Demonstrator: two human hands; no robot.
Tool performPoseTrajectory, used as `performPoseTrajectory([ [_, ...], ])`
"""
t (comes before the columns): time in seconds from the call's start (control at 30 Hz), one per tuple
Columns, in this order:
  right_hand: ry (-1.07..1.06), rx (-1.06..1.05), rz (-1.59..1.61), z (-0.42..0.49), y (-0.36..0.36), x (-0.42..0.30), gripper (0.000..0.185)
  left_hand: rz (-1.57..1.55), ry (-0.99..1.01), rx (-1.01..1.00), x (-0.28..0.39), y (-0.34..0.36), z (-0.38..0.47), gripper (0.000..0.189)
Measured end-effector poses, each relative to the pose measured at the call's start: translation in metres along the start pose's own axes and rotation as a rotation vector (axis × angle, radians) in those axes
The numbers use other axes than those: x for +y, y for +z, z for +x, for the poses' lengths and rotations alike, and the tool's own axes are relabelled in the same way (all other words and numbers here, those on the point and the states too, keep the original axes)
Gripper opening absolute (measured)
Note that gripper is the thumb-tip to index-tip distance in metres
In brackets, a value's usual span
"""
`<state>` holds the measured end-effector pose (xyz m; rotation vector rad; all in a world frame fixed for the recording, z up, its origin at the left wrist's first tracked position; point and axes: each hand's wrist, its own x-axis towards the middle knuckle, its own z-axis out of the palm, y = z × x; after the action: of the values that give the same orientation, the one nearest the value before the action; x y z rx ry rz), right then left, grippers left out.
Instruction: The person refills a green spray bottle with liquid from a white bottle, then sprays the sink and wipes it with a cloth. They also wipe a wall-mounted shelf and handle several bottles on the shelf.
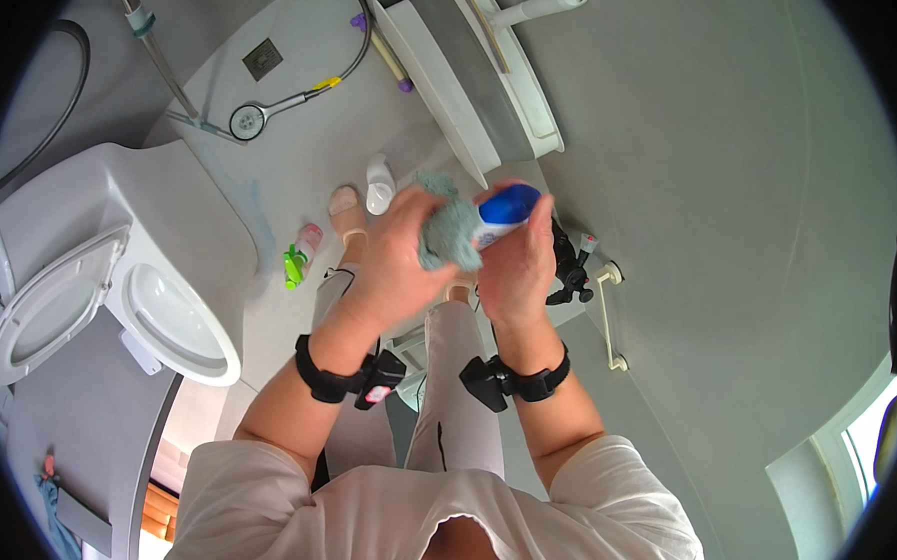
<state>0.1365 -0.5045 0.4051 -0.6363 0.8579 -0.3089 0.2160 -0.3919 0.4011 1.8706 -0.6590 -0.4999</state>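
Note:
My left hand (397, 259) is closed around a bunched grey-green cloth (450, 235), part of which sticks out above the fingers. In my right hand (516, 279) is a white bottle with a blue end (510, 206), lying slantwise along the palm and held by thumb and fingers. Cloth and bottle meet in front of my chest, the cloth covering the bottle's lower left end. Whether they press together cannot be told. Below on the floor, left of my left hand, lies a pink spray bottle with a green trigger (301, 257).
A white container (380, 187) is near my foot. A shower head (247, 122) lies on the floor by a drain (263, 59). The toilet (223, 360) stands left, lid raised. A squeegee (535, 7) rests on a white-and-grey fixture (468, 78). A wall bar (607, 317) is at right.

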Motion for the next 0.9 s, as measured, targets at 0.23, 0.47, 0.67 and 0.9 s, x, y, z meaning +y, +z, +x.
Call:
performPoseTrajectory([
  [0.23,0.100,-0.004,0.088,0.017,-0.009,-0.030,0.020,-0.559,-0.772,0.300,-0.013,-0.023,0.016,0.026],
  [0.47,-0.305,0.087,-0.429,0.018,0.008,0.000,0.030,-0.391,-0.388,0.291,0.009,-0.004,0.010,0.031],
  [0.67,-0.539,-0.260,-0.478,0.011,0.005,0.021,0.033,-0.127,-0.393,0.334,-0.032,0.025,0.026,0.040],
  [0.9,-0.318,-0.337,-0.058,0.007,-0.004,-0.011,0.039,-1.019,-0.874,0.343,-0.079,-0.018,0.036,0.041],
])
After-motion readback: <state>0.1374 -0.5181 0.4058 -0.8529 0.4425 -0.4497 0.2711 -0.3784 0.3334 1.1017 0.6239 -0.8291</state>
